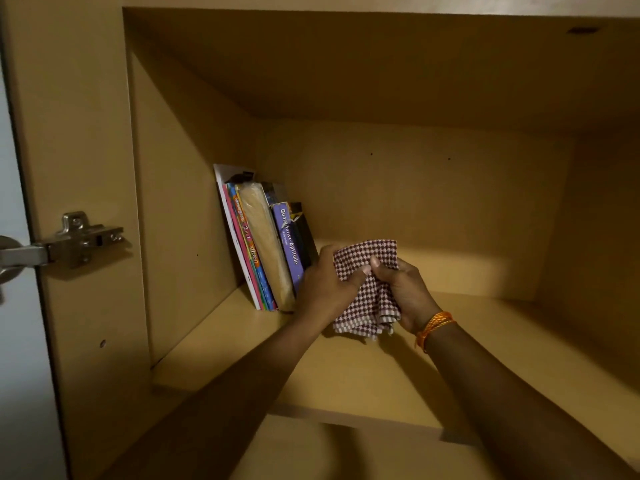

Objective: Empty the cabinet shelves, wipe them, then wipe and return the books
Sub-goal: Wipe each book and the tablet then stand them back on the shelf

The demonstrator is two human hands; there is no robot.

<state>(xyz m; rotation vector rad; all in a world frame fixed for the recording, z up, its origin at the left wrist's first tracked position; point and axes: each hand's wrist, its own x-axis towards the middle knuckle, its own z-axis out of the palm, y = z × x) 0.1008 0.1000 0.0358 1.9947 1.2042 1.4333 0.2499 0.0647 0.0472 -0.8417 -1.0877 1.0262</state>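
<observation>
Head view into an open wooden cabinet [381, 81], tan laminate inside, dim warm light. One bright patch falls on the shelf [346, 368] and the back panel [433, 209], right of the cloth.

Both hands sit over the shelf, close together, both clamped on a checkered cloth [369, 282], maroon and white. Left hand [323, 282] has fingers curled over the cloth's upper left edge, thumb pressing across its front. Right hand [403, 289] bunches the cloth's right side in a closed fist, thumb on top. The cloth's lower folds hang loose toward the shelf; whether they touch the board, cannot tell. An orange thread wristband [433, 327] wraps the right wrist.

Books [263, 244] stand in a row just left of the cloth, leaning left against the cabinet's left wall [180, 202], bottoms on the shelf. From the wall outward: a thin white book [228, 202], pink and multicolour thin spines, a thick book with its yellowed page edge facing out [266, 244], a purple book titled "Quantitative Aptitude" [289, 237], then a dark book [306, 233] nearest the cloth. Left hand's knuckles are just beside the dark book; contact unclear.

Right of the cloth the shelf is plain board. A metal hinge [79, 240] is fixed on the side panel far left of the books, with the open door's edge [14, 306] beside it. Below the shelf's front edge, a lower compartment in shadow.
</observation>
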